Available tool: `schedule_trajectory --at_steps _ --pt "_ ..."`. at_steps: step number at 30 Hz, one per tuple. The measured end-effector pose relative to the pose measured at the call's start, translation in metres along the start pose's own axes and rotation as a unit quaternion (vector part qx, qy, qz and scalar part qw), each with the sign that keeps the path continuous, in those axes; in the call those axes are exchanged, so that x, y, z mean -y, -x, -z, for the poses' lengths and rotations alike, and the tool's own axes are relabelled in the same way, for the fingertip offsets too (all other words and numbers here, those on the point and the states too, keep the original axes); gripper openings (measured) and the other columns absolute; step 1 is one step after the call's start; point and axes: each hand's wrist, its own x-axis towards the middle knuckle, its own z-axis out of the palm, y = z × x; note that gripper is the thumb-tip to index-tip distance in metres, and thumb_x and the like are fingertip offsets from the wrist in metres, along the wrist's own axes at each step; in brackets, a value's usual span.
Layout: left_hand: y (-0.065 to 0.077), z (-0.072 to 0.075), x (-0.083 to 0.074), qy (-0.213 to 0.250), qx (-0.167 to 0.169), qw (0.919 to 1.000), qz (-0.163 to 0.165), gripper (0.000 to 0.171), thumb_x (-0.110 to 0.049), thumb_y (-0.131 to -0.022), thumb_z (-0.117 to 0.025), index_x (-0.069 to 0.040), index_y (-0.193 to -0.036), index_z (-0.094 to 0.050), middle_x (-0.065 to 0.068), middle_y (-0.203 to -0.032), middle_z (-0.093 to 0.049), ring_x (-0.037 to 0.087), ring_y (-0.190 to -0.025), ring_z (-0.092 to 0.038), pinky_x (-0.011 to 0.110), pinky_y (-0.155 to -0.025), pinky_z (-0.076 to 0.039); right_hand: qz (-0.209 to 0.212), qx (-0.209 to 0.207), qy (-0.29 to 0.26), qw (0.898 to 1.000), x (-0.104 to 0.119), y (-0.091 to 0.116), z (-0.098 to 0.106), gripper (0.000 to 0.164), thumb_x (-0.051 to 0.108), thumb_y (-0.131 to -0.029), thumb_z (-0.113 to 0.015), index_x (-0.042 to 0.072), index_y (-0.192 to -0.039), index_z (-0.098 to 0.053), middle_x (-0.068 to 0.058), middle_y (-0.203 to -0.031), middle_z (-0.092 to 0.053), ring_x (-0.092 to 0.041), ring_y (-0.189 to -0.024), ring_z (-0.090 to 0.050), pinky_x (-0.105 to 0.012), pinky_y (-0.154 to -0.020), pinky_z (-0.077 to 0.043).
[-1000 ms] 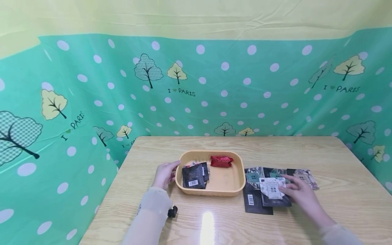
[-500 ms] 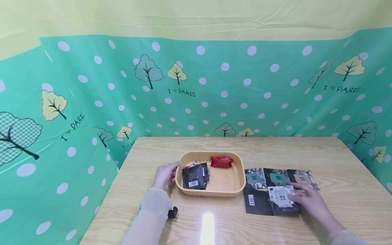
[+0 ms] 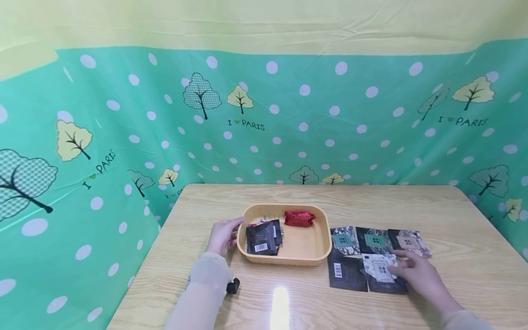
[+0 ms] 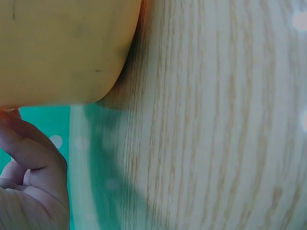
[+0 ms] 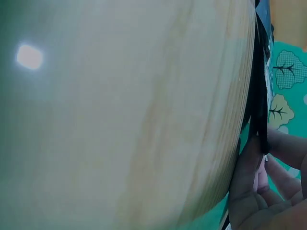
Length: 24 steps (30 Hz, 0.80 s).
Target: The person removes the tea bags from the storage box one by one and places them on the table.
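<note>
My left hand (image 3: 221, 236) rests loose-fingered against the yellow tray (image 3: 284, 257). My right hand (image 3: 414, 272) pinches the white-patterned sachet (image 3: 381, 268), lying on dark sachets (image 3: 348, 275) beside the tray.

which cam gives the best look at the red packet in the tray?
Head view. The red packet lies in full sight at the back of the yellow tray. The left wrist view shows only the tray's outer wall and table; the right wrist view shows table, dark packet edges and fingers, no red packet.
</note>
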Motion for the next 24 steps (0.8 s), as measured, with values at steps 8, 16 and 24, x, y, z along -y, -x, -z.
schedule_trajectory --at_steps 8,16,24 --pt "0.001 -0.002 0.001 0.001 0.008 0.9999 -0.006 0.032 -0.029 -0.088 -0.073 -0.003 -0.105 -0.064 -0.004 -0.075 -0.065 0.003 -0.059 -0.058 0.015 -0.051 -0.049 0.011 -0.014 0.045 0.999 0.001 0.003 -0.001 0.063 0.032 -0.085 -0.075 -0.010 -0.128 -0.053 -0.007 -0.088 -0.066 -0.018 -0.076 -0.057 -0.032 -0.066 -0.046" --pt "0.002 -0.003 0.000 -0.003 0.005 1.0000 -0.004 0.034 -0.030 -0.089 -0.073 -0.003 -0.107 -0.064 -0.004 -0.075 -0.064 0.003 -0.061 -0.056 0.014 -0.051 -0.047 0.020 -0.029 0.055 0.998 0.014 0.009 0.001 0.051 0.029 -0.091 -0.067 -0.007 -0.126 -0.056 -0.011 -0.093 -0.062 -0.019 -0.077 -0.054 -0.027 -0.061 -0.041" --pt "0.003 0.000 -0.003 0.001 0.009 1.0000 -0.003 0.036 -0.030 -0.089 -0.072 -0.002 -0.111 -0.064 -0.004 -0.074 -0.066 0.002 -0.058 -0.056 0.014 -0.051 -0.047 0.086 -0.056 0.029 0.994 0.055 0.007 -0.005 0.032 0.018 -0.093 -0.065 0.000 -0.119 -0.064 -0.007 -0.091 -0.061 -0.013 -0.076 -0.052 -0.023 -0.056 -0.044"
